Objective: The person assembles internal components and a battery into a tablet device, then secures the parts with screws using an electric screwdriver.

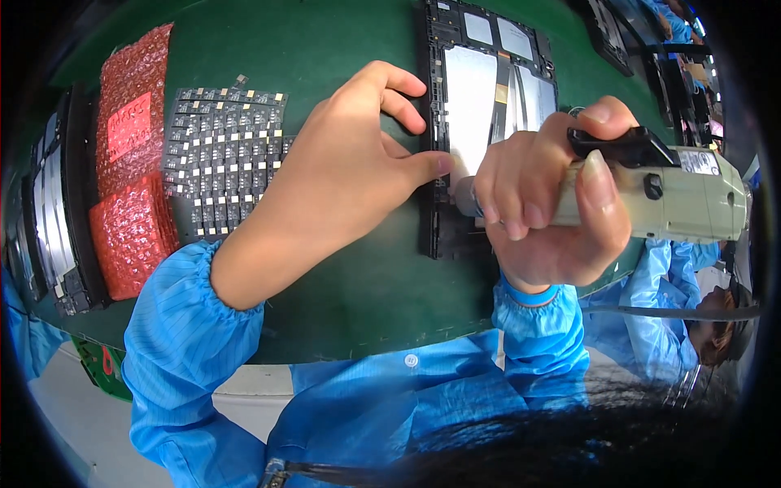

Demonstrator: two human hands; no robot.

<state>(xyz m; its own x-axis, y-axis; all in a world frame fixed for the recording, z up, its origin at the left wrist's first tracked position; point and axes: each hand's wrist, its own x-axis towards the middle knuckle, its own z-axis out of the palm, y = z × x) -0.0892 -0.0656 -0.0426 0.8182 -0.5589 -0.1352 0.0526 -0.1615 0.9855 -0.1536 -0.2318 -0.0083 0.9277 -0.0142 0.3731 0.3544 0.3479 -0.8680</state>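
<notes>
A tablet (pixel 472 106) lies with its inside uncovered on the green table, showing silver battery panels in a black frame. My left hand (pixel 358 146) steadies its left edge, with the thumb on the frame and bent fingers against the side. In my right hand (pixel 553 187) is a pale electric screwdriver (pixel 606 199) with a black lever, its body tilted across the tablet's lower right part. My fingers wrap round the tool, and the thumb is raised near the lever. The screwdriver's tip and the lower part of the tablet are largely hidden behind my right hand.
Rows of small black circuit strips (pixel 224 154) lie left of my left arm. Beyond them are red bubble-wrap packs (pixel 134 122) and a stack of tablet parts (pixel 61 203). Another dark frame (pixel 606 37) lies at the far right. A person in blue (pixel 651 317) sits close on the right.
</notes>
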